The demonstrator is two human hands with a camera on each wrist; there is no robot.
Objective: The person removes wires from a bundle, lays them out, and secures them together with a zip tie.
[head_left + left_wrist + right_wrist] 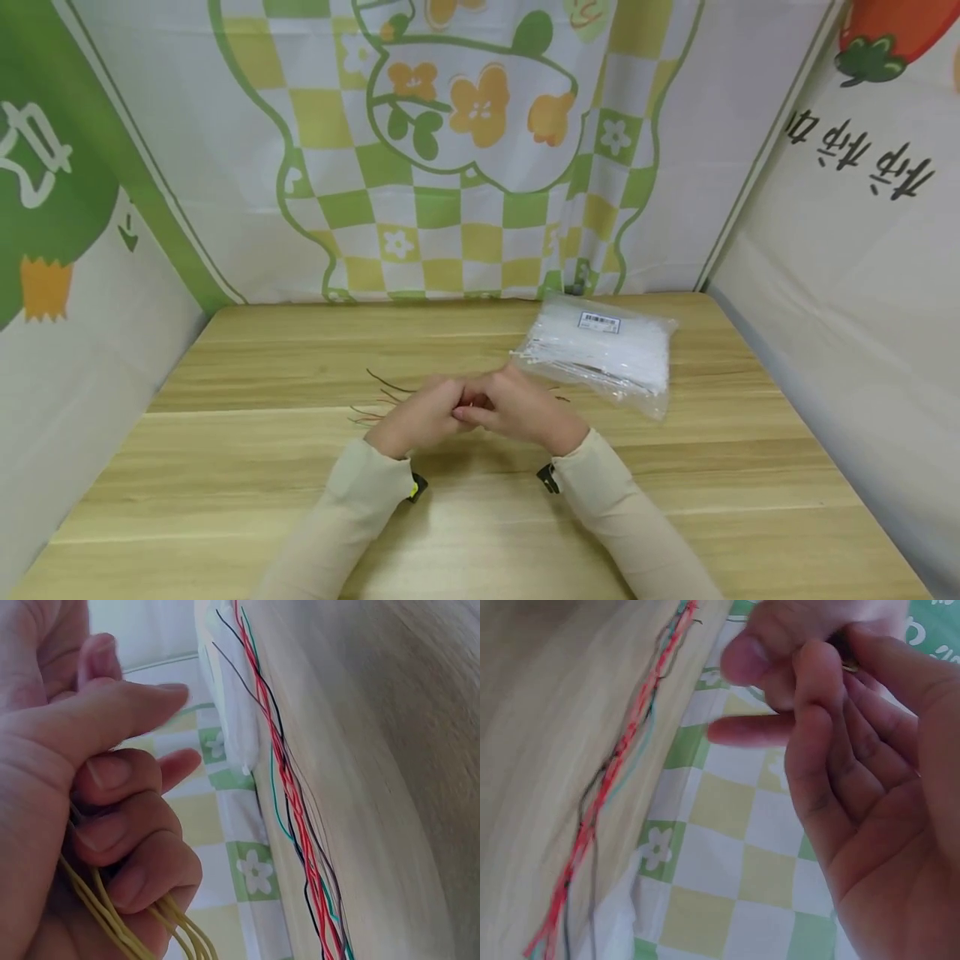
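My two hands meet over the middle of the wooden table (225,467). My left hand (431,410) has its fingers (127,825) curled round a bundle of thin yellow wires (112,919). My right hand (495,408) faces it with the palm showing, and its thumb and fingers (821,697) close on a small yellow bit of the wires (847,665). A loose strand of red, green and black wires (289,787) lies on the table just beyond the hands, also seen as thin wires (378,396) and as a strand (622,750).
A clear bag of white cable ties (603,350) lies on the table at the back right, close to my right hand. Printed cloth walls (465,150) enclose the table on three sides.
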